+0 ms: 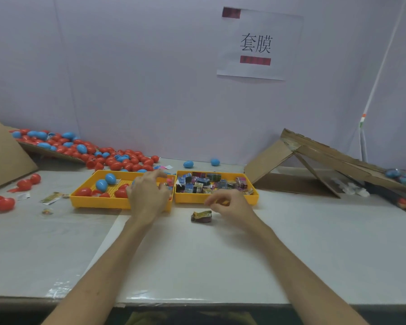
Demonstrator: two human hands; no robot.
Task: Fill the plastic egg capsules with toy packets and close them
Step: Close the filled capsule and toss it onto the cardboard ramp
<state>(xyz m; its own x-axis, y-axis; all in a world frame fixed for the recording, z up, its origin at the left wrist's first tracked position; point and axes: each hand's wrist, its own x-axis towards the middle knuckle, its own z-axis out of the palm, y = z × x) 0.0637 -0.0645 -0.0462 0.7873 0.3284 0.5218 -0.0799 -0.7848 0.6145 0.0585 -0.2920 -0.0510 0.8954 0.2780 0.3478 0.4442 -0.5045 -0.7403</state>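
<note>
Packet lies just beside right hand, fingers curled.

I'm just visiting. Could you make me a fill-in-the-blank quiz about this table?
1. The left tray and right tray are both ____ in colour.
2. The egg capsules in the left tray are red or ____.
3. The toy packets fill the ____ tray.
4. The right hand is beside a loose packet; the left hand is over the ____ tray.
Missing words: yellow; blue; right; left.
</note>
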